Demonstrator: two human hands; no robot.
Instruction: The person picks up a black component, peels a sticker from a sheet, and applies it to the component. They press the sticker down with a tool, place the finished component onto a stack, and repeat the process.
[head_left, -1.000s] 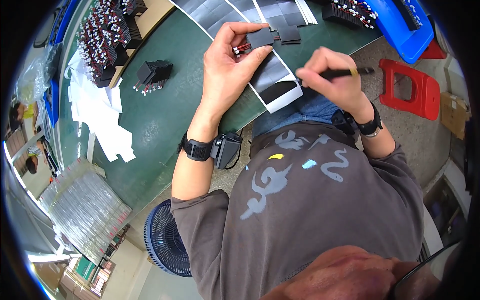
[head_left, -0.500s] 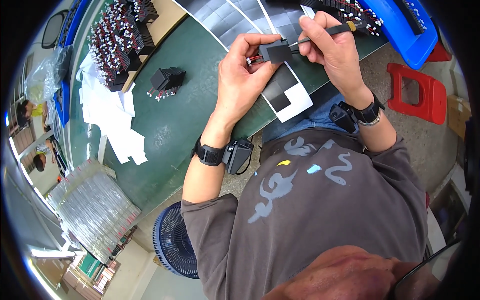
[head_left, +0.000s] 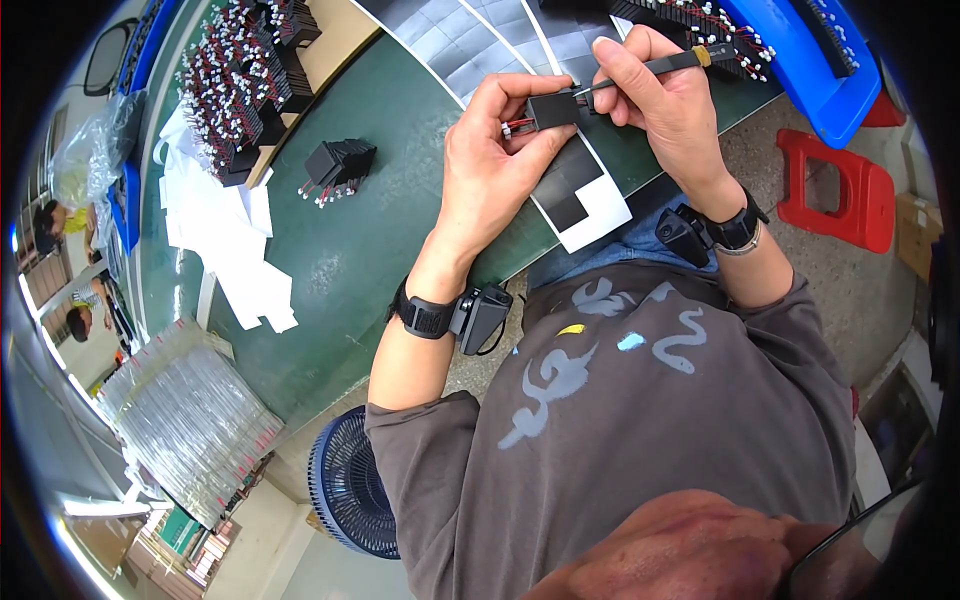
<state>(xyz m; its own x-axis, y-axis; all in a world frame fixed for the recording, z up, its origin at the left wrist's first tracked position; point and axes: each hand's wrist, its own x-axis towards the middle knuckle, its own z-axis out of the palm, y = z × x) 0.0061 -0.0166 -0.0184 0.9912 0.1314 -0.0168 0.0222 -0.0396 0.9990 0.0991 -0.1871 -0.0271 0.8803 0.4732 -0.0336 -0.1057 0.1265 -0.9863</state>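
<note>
My left hand [head_left: 487, 165] grips a small black block-shaped part [head_left: 555, 111] between thumb and fingers. Red and black wires with white plugs [head_left: 518, 127] stick out of its left end, by my palm. In my right hand [head_left: 660, 105] is a pair of slim black tweezers [head_left: 668, 64] with a tan band near the back end. Their tip meets the block's right end, where a small black piece shows; whether it pinches anything is too small to tell. Beneath my hands lies a sheet of black film squares on white backing [head_left: 597, 205].
On the green table [head_left: 330, 265] stands a small stack of wired black blocks [head_left: 340, 163]. Many more fill a cardboard tray [head_left: 345, 35] at the far left. White paper scraps [head_left: 220, 235] lie left. A blue bin [head_left: 835, 100] and red stool [head_left: 840, 190] are right.
The black block has turned slightly in my left hand, and its right end shows more. Both hands keep their grips; the tweezers' tip stays at the block's right end.
</note>
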